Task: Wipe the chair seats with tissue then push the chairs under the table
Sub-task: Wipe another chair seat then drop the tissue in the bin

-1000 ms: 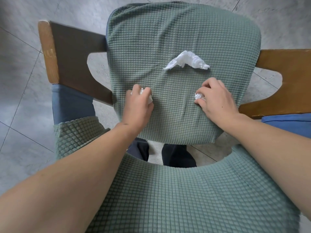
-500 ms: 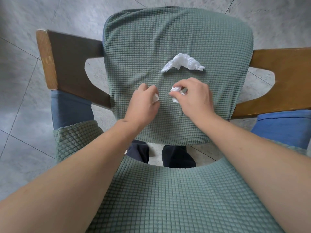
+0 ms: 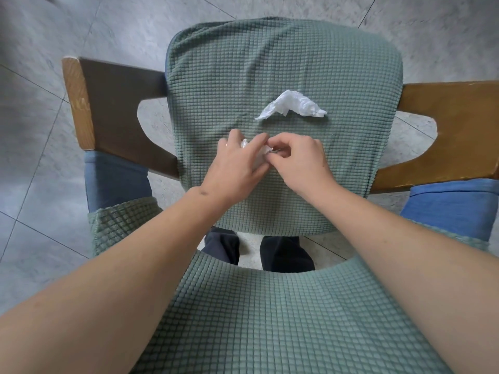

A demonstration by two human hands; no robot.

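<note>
While both hands meet on the chair seat, curled fingers pinch a small tissue wad.

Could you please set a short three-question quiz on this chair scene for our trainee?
1. True or false: the loose tissue on the chair seat touches a hand.
2. What are the left hand and right hand pinching between them? A) a small wad of tissue B) a sponge C) a cloth
3. Fill in: the seat cover is ____ in colour.

Key: 1 false; 2 A; 3 green.
</note>
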